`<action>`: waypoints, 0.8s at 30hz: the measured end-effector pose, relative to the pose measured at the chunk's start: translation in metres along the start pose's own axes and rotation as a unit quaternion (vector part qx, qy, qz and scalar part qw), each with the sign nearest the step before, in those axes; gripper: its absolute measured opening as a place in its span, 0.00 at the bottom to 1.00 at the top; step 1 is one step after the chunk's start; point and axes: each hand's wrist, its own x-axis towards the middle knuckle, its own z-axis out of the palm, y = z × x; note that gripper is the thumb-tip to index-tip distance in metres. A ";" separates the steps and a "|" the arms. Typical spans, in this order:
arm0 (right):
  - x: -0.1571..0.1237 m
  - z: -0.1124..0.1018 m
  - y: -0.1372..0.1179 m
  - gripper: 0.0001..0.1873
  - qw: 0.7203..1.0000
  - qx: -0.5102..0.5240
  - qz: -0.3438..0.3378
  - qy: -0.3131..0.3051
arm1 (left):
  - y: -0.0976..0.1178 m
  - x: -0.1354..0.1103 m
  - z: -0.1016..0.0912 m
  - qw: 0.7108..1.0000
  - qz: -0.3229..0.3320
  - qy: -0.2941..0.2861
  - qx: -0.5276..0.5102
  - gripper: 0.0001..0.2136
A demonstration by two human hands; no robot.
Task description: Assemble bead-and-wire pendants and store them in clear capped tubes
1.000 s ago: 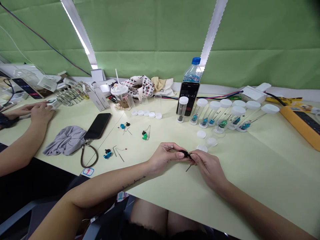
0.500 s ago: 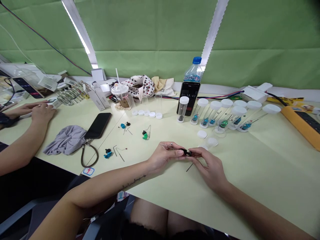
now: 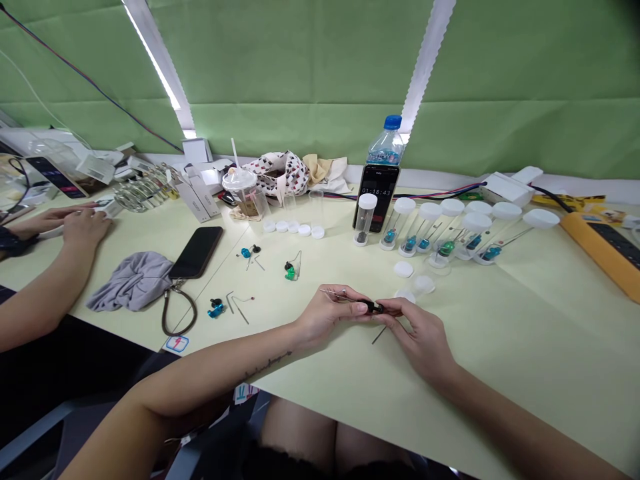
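Note:
Both my hands meet over the pale green table, pinched on a small black part that has thin metal pins. My left hand grips the part from the left, with pins sticking out over its knuckles. My right hand pinches the part's right end with thumb and forefinger. A thin pin lies on the table just below them. Two white caps and an empty clear tube lie just behind my right hand.
A row of capped clear tubes holding blue and green parts leans behind, beside a propped phone and a water bottle. Loose parts, a black phone and grey cloth lie left. Another person's hands work at far left. An orange power strip is right.
My right hand has shifted slightly up and left along the black part, changing its pinch. My left hand has stayed in place.

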 end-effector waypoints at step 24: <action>0.001 -0.001 -0.001 0.11 1.000 -0.003 0.016 -0.010 | 0.002 -0.001 0.002 1.000 -0.001 -0.001 0.000 0.14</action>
